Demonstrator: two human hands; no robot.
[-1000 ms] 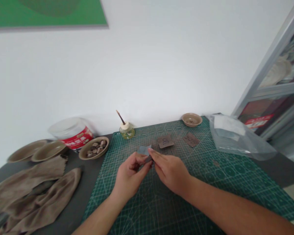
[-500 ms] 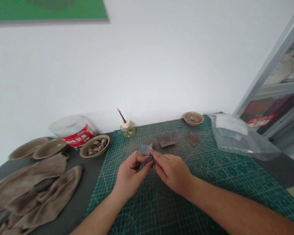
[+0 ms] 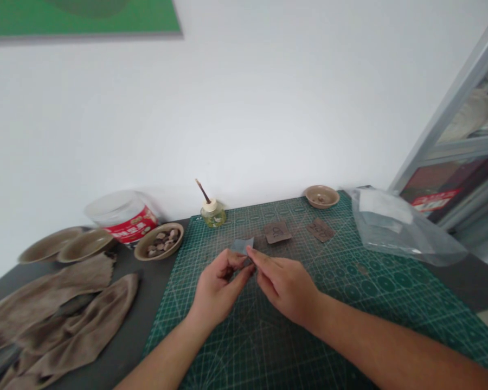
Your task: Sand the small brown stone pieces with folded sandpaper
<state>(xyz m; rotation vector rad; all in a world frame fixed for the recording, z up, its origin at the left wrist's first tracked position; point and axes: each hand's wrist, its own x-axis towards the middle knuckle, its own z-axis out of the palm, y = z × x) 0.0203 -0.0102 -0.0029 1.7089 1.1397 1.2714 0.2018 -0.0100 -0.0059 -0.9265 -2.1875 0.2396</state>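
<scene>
Over the green cutting mat (image 3: 211, 346), my left hand (image 3: 215, 287) pinches a small dark piece (image 3: 249, 262) between thumb and fingers. My right hand (image 3: 288, 284) is closed against that piece, its index finger stretched along the top; whatever else it grips is hidden. Just behind the fingertips shows a small grey-blue sheet (image 3: 242, 246), partly covered by them; whether it is held or lies on the mat I cannot tell. Beyond the hands lie a brown square like sandpaper (image 3: 277, 232) with handwritten marks and a second marked brown piece (image 3: 321, 230).
To the left are a bowl of small stone-like pieces (image 3: 162, 242), a red-labelled plastic tub (image 3: 124, 216), two bowls (image 3: 87, 245) and a crumpled brown cloth (image 3: 106, 309). At the back stand a glass jar with a brush (image 3: 213, 213) and a small bowl (image 3: 322, 197). A clear plastic bag (image 3: 398, 227) lies right.
The dark piece shows less between my fingertips now. Both hands keep almost the same place and grip; the whole view has shifted very slightly.
</scene>
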